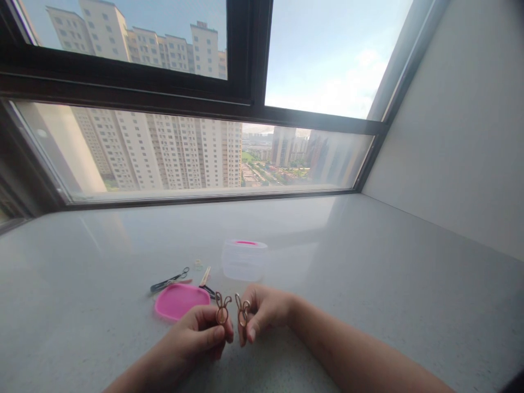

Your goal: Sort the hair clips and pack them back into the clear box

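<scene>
My left hand (200, 333) is closed, its thumb and fingers pinching a copper-coloured metal clip (222, 314) shaped like a rabbit's head, ears up. A second, similar rabbit-shaped clip (243, 314) is pinched in my closed right hand (264, 314) and turned more edge-on. The two clips are held side by side with a small gap between them, above the counter. Just beyond my left hand lies a pink oval lid (180, 302). Fingers hide the lower part of both clips.
Behind the lid lie dark-handled tweezers or scissors (170, 281), and small scissors (206, 277) rest at its right. A translucent plastic box (244, 261) with a pink slot stands farther back. Tiny pale rings (198, 265) lie nearby. The speckled white counter (368, 289) ends at a window.
</scene>
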